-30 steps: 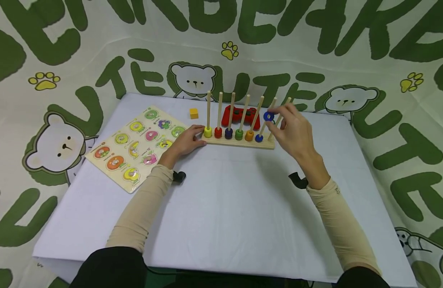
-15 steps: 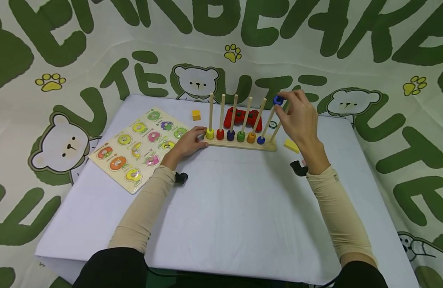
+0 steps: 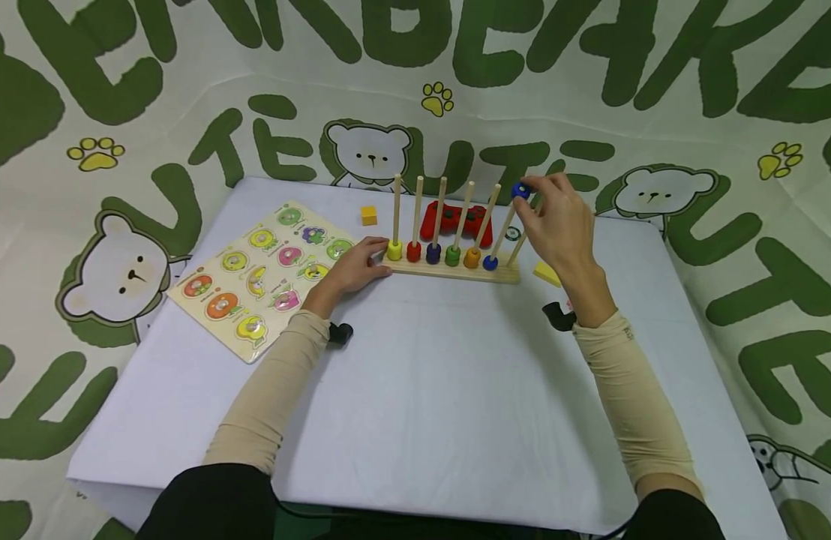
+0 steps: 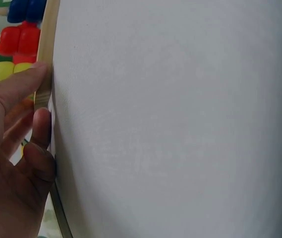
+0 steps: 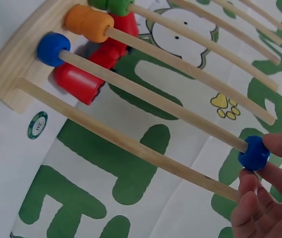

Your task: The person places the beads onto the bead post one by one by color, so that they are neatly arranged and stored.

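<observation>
A wooden bead rack (image 3: 449,274) with a row of upright pegs stands toward the back of the table. Yellow, red, dark blue, green, orange and blue beads sit at the foot of its pegs; the rightmost peg (image 5: 131,141) is bare. My left hand (image 3: 351,268) grips the left end of the base, thumb on it in the left wrist view. Thumb and fingers of my right hand (image 3: 562,229) pinch a blue bead (image 5: 254,153) at the top of the second peg from the right. The peg's tip meets the bead. A lower blue bead (image 5: 52,49) rests on the same peg.
A fruit puzzle board (image 3: 280,281) lies left of the rack. Behind the rack are a red game controller (image 3: 456,222) and an orange cube (image 3: 368,216). A yellow block (image 3: 547,273) and a small round green-rimmed chip (image 5: 37,125) lie to the right.
My right hand has raised the blue bead from beside the peg to its top, and the bead has then tilted onto the tip. My left hand stays at the base.
</observation>
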Available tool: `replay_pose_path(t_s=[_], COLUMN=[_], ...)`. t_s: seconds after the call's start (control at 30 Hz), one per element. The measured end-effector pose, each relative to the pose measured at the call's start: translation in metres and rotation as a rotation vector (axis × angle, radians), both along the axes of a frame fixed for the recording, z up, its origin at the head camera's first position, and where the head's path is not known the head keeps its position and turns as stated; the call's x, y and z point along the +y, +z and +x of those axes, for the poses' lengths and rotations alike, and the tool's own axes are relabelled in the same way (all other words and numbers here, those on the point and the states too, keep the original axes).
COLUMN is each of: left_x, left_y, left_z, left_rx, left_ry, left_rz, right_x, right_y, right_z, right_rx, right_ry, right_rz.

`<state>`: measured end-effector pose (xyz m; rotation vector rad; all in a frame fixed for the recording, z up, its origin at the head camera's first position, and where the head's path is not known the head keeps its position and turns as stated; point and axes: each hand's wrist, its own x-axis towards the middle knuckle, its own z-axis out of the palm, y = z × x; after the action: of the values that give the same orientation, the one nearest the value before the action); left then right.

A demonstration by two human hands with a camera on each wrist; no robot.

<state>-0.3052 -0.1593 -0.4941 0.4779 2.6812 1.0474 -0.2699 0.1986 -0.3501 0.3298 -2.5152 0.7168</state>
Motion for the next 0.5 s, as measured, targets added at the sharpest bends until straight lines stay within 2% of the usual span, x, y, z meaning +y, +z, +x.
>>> replay_pose_path(t_s=[0.27,0.5], left_x=[0.002,-0.003], left_y=[0.001,0.004], left_z=[0.000,-0.004], left_rx=[-0.005,-0.022], left_ry=[-0.014,0.014], left_rz=[-0.010,-0.006], right_x=[0.005,0.004], right_y=[-0.006,-0.015], right_z=[0.010,0.024], right_rx=[0.022,0.089], right_ry=[-0.011,0.026], right_rz=[-0.036,-0.095])
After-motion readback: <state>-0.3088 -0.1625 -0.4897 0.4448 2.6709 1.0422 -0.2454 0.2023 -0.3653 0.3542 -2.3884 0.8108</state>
